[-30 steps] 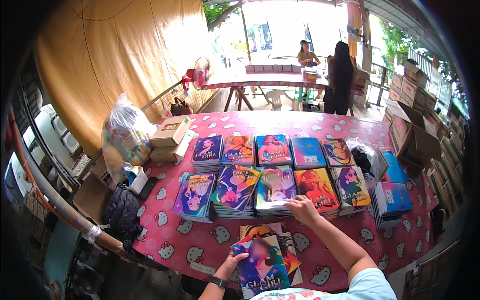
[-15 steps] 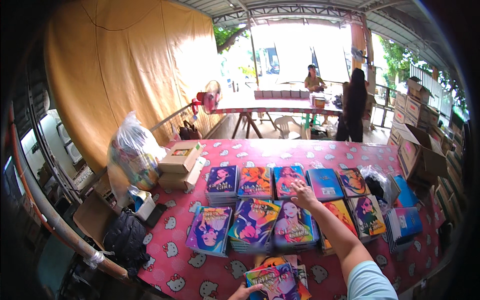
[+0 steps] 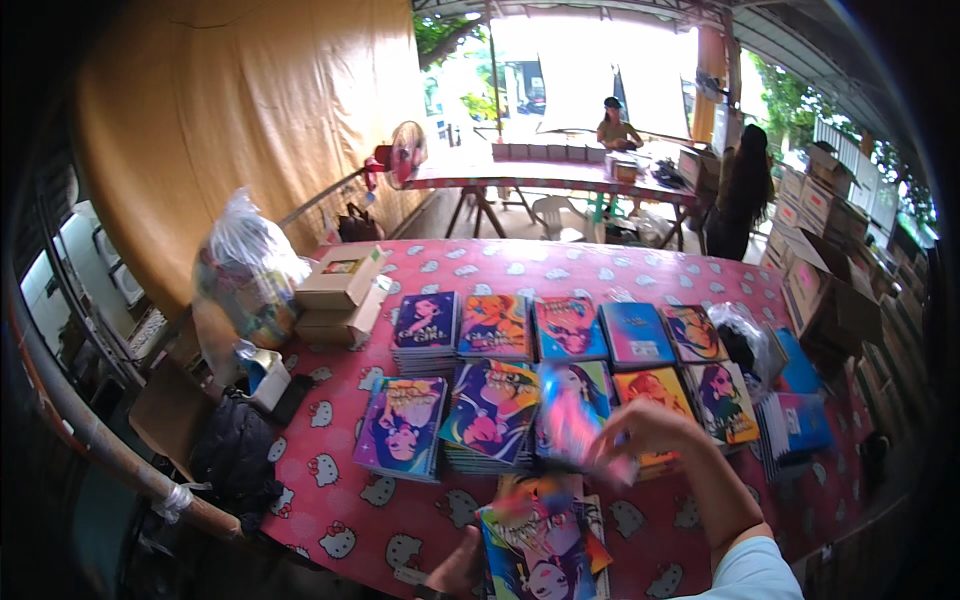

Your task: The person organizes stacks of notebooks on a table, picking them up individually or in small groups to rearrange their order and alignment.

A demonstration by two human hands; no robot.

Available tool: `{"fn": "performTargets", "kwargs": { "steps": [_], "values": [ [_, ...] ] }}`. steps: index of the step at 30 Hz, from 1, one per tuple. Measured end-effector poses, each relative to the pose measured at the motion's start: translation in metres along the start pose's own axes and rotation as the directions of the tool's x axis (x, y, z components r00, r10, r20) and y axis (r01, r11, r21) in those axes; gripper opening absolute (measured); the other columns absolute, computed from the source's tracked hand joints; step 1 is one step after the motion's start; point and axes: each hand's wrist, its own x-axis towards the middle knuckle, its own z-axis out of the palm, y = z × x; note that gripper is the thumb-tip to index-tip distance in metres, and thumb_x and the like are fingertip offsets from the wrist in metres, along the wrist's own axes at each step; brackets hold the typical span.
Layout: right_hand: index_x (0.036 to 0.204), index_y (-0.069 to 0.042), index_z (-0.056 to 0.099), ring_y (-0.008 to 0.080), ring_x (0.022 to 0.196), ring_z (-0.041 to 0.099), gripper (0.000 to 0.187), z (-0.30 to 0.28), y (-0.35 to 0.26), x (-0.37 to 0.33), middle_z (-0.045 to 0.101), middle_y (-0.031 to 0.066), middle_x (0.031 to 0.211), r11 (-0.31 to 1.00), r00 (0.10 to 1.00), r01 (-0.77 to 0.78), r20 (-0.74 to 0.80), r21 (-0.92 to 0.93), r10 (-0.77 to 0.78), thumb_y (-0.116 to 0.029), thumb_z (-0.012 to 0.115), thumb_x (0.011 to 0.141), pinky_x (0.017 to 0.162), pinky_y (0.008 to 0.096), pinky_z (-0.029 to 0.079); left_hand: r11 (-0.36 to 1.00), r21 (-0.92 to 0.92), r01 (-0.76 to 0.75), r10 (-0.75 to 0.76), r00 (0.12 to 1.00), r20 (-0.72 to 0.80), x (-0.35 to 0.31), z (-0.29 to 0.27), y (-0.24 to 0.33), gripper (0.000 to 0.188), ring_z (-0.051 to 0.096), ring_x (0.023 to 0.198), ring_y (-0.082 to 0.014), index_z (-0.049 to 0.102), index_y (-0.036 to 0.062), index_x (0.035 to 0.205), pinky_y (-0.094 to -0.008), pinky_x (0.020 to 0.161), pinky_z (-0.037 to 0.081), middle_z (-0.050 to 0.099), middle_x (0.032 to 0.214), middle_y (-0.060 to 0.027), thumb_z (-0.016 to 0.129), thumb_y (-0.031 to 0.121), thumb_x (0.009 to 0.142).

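Lifted over the front row, a motion-blurred pink and blue notebook [image 3: 572,418] is gripped by my right hand [image 3: 640,432]. Its cover artwork resembles the notebook atop the back-row pink stack [image 3: 571,330]. Close to the table's near edge, colourful illustrated notebooks [image 3: 540,560] lie in a loose pile. My left hand [image 3: 458,562] is at the pile's left edge, blurred, with most fingers hidden. Two rows of notebook stacks spread beyond, including a purple stack [image 3: 400,425], a yellow and purple stack [image 3: 490,410] and a blue stack [image 3: 640,335].
At left are cardboard boxes [image 3: 340,280], a stuffed clear plastic bag [image 3: 240,275] and a black bag [image 3: 235,450]. Open cartons [image 3: 825,290] stand at right. Behind, two people are around another table [image 3: 450,178], near a red fan [image 3: 402,155].
My right hand has come back toward me from the back-row pink stack, now with a notebook. My left hand has shifted left along the near pile. The view has tilted down slightly.
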Motion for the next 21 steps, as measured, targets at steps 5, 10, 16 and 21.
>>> {"fn": "performTargets", "kwargs": {
  "steps": [5, 10, 16, 21],
  "values": [
    [0.123, -0.005, 0.050, 0.0312, 0.122, 0.043, 0.059, 0.100, 0.022, 0.033, 0.049, 0.0170, 0.127, 0.941, 0.992, -0.051, -0.130, -0.335, 0.007, -0.038, 0.066, 0.077, 0.098, 0.0427, 0.036, 0.954, 0.279, 0.109, -0.097, 0.994, -0.059, 0.021, -0.016, -0.006, 0.051, 0.054, 0.104, -0.0192, 0.040, 0.0044, 0.127, -0.0339, 0.086, 0.046, 0.053, 0.119, -0.0085, 0.062, 0.024, 0.084],
    [0.133, -0.006, 0.037, 0.0329, 0.131, 0.029, 0.072, 0.175, 0.046, 0.095, 0.032, 0.0175, 0.141, 0.700, 0.965, -0.259, -0.212, -0.666, 0.155, -0.043, 0.063, 0.077, 0.104, 0.0543, 0.023, 0.885, 0.465, 0.014, 0.052, 0.990, -0.128, 0.033, -0.020, -0.015, 0.051, 0.059, 0.089, -0.0163, 0.043, 0.0055, 0.121, -0.0307, 0.075, 0.051, 0.058, 0.104, -0.0063, 0.069, 0.014, 0.077],
    [0.107, -0.011, 0.060, 0.0254, 0.101, 0.057, 0.027, 0.129, 0.032, 0.063, 0.063, 0.0079, 0.107, 0.909, 0.904, 0.012, -0.384, -0.416, -0.188, -0.016, 0.060, 0.080, 0.087, 0.0370, 0.044, 0.453, 0.873, -0.181, 0.426, 0.904, -0.034, 0.035, -0.026, -0.026, 0.113, 0.036, 0.121, -0.0298, 0.011, -0.0015, 0.136, -0.0401, 0.098, 0.036, 0.032, 0.130, -0.0198, 0.080, 0.045, 0.059],
    [0.100, -0.009, 0.065, 0.0267, 0.094, 0.060, 0.024, 0.073, -0.054, -0.032, 0.065, 0.0074, 0.097, 0.993, 0.997, 0.077, 0.008, 0.089, -0.078, -0.012, 0.066, 0.076, 0.083, 0.0385, 0.045, 0.313, 0.949, -0.026, 0.409, 0.906, -0.110, 0.017, -0.008, -0.010, 0.129, 0.024, 0.129, -0.0374, 0.001, -0.0040, 0.138, -0.0433, 0.105, 0.026, 0.021, 0.137, -0.0264, 0.083, 0.048, 0.053]
  ]
}}
